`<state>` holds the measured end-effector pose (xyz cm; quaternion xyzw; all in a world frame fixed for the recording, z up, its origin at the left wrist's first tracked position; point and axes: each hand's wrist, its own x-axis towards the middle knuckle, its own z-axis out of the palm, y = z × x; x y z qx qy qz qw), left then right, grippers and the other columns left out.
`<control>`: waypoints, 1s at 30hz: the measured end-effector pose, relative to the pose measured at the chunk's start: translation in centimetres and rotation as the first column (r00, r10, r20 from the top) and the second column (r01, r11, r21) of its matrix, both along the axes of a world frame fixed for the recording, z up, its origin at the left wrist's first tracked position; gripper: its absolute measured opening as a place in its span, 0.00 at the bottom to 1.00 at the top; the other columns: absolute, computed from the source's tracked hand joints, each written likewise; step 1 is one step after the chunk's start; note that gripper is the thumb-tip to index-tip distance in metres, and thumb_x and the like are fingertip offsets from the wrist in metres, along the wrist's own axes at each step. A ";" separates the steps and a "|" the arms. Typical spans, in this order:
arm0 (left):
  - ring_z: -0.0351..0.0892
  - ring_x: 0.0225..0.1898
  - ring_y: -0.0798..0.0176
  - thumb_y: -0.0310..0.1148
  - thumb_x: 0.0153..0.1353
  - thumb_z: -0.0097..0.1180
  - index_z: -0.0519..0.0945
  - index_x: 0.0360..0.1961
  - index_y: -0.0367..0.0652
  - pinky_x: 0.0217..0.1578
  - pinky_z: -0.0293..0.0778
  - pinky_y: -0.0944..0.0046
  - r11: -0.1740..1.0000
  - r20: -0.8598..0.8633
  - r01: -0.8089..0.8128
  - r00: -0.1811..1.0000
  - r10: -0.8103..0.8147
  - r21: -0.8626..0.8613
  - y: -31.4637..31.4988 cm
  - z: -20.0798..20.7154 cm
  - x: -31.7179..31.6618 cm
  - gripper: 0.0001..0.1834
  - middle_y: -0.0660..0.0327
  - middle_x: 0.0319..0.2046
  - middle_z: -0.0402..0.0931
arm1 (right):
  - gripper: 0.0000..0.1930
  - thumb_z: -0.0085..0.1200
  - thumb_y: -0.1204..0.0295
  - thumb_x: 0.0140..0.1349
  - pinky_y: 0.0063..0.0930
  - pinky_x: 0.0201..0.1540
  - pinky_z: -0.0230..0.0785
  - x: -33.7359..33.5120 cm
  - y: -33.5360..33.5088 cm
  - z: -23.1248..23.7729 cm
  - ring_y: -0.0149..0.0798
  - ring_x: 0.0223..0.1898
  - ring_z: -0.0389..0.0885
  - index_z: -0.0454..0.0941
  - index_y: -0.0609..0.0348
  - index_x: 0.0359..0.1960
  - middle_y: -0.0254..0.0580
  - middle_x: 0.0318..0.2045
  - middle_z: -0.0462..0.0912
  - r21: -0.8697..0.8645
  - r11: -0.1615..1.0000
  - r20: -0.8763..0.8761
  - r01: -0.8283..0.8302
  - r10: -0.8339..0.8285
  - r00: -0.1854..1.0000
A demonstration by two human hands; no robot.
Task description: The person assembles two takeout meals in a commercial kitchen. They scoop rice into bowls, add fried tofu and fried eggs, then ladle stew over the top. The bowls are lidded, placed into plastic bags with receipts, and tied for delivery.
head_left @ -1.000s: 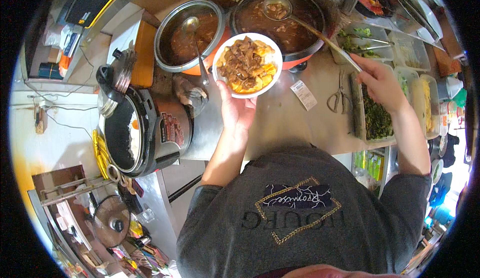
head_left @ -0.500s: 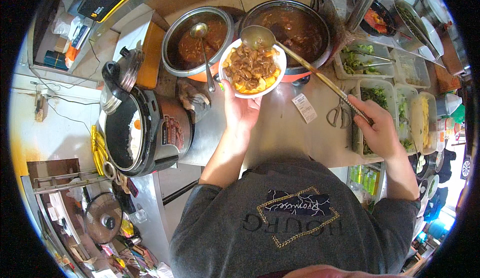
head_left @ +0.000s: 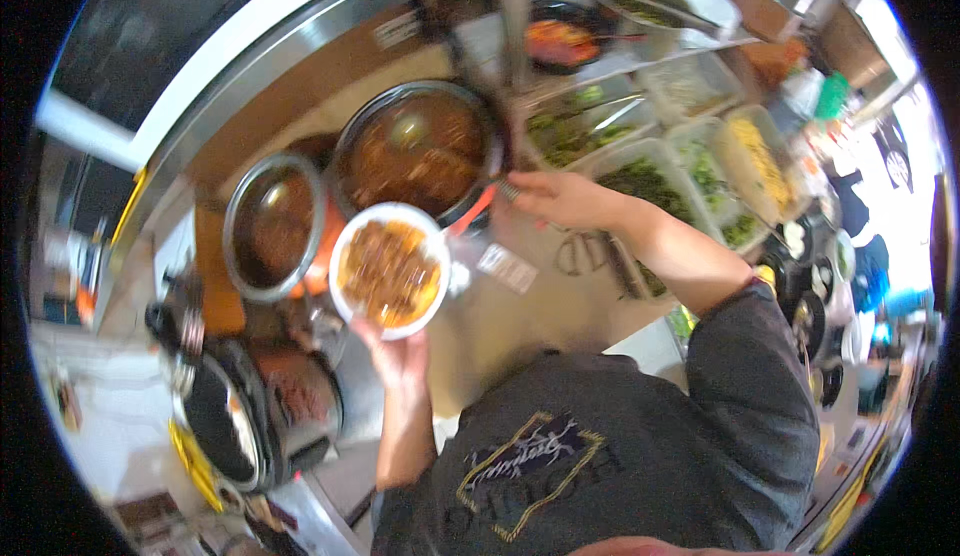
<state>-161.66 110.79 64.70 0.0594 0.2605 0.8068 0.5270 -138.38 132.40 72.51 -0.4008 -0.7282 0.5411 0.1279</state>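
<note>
My left hand [head_left: 398, 358] holds up a white bowl [head_left: 408, 330] from beneath. Brown stewed pieces [head_left: 385, 266] and yellow-orange chunks fill it. It hovers over the counter, close to the front of a large dark pot [head_left: 425, 87] of brown stew. At that pot's right edge is my right hand [head_left: 570, 201], blurred, its fingers stretched out toward the rim. A striped metal piece at the fingertips looks like the ladle's handle end [head_left: 509, 192]; the rest of the ladle is hard to make out. A smaller silver-rimmed pot [head_left: 318, 201] of stew stands to the left.
Left, a rice cooker [head_left: 305, 391] stands open with rice inside. A paper slip [head_left: 507, 268] and scissors [head_left: 580, 254] lie on the counter. Clear tubs of greens [head_left: 650, 181] and yellow shreds [head_left: 758, 161] line the right. A metal post [head_left: 517, 26] rises behind the large pot.
The view has turned and blurred. My right hand has moved from holding the ladle over the bowl to the large pot's right edge, fingers straightened. The bowl remains in my left hand.
</note>
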 end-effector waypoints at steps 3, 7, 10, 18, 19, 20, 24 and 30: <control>0.53 0.67 0.56 0.62 0.58 0.45 0.52 0.68 0.50 0.66 0.51 0.48 0.978 -0.042 -0.053 0.998 0.045 -0.204 -3.5 -1.0 1.3 0.43 0.61 0.68 0.52 | 0.16 0.48 0.60 0.64 0.28 0.43 0.72 6.3 5.0 4.5 0.29 0.35 0.81 0.79 0.51 0.49 0.40 0.38 0.83 0.687 0.725 0.064 -0.045 0.001 0.998; 0.52 0.68 0.55 0.62 0.61 0.38 0.50 0.68 0.49 0.66 0.51 0.48 0.892 -0.048 -0.096 0.995 0.084 -0.441 -7.9 -5.8 3.0 0.41 0.60 0.68 0.50 | 0.16 0.46 0.56 0.65 0.29 0.39 0.72 17.4 19.0 10.9 0.32 0.33 0.81 0.81 0.52 0.40 0.39 0.33 0.84 0.763 0.335 -0.301 0.553 -0.572 0.763; 0.52 0.67 0.55 0.61 0.63 0.35 0.50 0.68 0.49 0.66 0.51 0.48 0.867 -0.081 -0.049 0.997 0.010 -0.496 -10.3 -9.5 4.6 0.39 0.60 0.68 0.51 | 0.17 0.47 0.52 0.61 0.40 0.47 0.70 23.8 27.4 9.5 0.48 0.44 0.79 0.79 0.46 0.44 0.44 0.41 0.82 0.819 0.302 -0.019 0.488 -0.836 0.549; 0.53 0.67 0.52 0.57 0.66 0.35 0.50 0.68 0.46 0.65 0.52 0.47 0.825 -0.106 0.002 0.992 -0.075 -0.565 -12.1 -12.7 6.1 0.36 0.57 0.67 0.52 | 0.13 0.56 0.57 0.56 0.35 0.39 0.69 30.1 36.6 4.9 0.40 0.32 0.78 0.79 0.51 0.36 0.42 0.29 0.81 0.806 0.585 0.356 0.091 -0.601 0.716; 0.52 0.67 0.52 0.58 0.66 0.34 0.49 0.68 0.45 0.65 0.52 0.47 0.797 -0.117 -0.037 0.992 -0.043 -0.604 -11.7 -12.6 6.0 0.38 0.56 0.67 0.52 | 0.14 0.56 0.58 0.56 0.34 0.41 0.69 30.7 37.4 5.1 0.39 0.34 0.79 0.79 0.53 0.36 0.42 0.30 0.81 0.767 0.638 0.417 0.066 -0.574 0.705; 0.52 0.67 0.53 0.60 0.65 0.34 0.49 0.68 0.45 0.65 0.52 0.48 0.759 -0.070 -0.069 0.997 0.030 -0.647 -11.4 -12.4 6.1 0.39 0.56 0.67 0.52 | 0.15 0.56 0.58 0.56 0.33 0.43 0.69 31.4 38.2 5.4 0.37 0.36 0.79 0.79 0.56 0.37 0.42 0.31 0.82 0.750 0.660 0.405 0.040 -0.507 0.761; 0.46 0.69 0.52 0.69 0.60 0.33 0.48 0.68 0.42 0.65 0.47 0.45 0.553 -0.127 -0.194 0.979 0.157 -0.810 -9.8 -11.3 6.0 0.47 0.55 0.68 0.49 | 0.12 0.54 0.61 0.59 0.34 0.42 0.69 32.8 38.2 5.8 0.41 0.35 0.78 0.78 0.56 0.38 0.40 0.35 0.81 0.910 0.329 0.025 0.253 -0.651 0.758; 0.48 0.68 0.51 0.70 0.60 0.26 0.53 0.68 0.43 0.64 0.47 0.44 0.628 -0.332 -0.188 0.936 -0.119 -0.755 -9.2 -10.7 5.0 0.47 0.55 0.67 0.50 | 0.13 0.59 0.62 0.56 0.32 0.39 0.71 28.6 21.2 1.8 0.39 0.32 0.78 0.78 0.57 0.37 0.40 0.34 0.81 0.778 0.209 -0.460 0.592 -0.451 0.764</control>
